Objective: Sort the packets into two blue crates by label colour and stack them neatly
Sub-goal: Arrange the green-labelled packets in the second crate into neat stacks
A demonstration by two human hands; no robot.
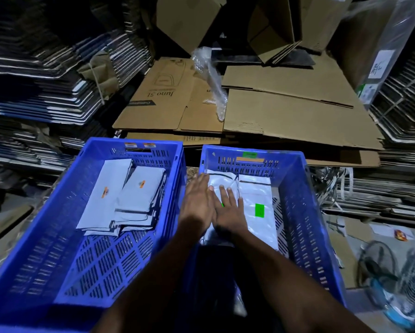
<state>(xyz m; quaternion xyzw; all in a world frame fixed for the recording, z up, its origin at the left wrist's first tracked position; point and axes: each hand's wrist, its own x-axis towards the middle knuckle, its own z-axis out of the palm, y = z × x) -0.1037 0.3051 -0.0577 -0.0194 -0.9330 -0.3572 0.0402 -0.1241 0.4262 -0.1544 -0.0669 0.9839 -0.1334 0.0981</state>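
Two blue crates stand side by side. The left crate (57, 236) holds two stacks of grey packets with orange labels (139, 191). The right crate (305, 212) holds white packets with green labels (257, 203). My left hand (198, 200) and my right hand (228, 210) lie flat, fingers straight, side by side on the left stack of white packets (219, 182) in the right crate. A bit of that packet's green label shows between the hands.
Flattened cardboard sheets (285, 111) and crumpled clear plastic (211, 75) lie beyond the crates. Piles of folded cartons (45, 75) rise at left and right. A fan (403, 284) and cables lie on the floor at the lower right.
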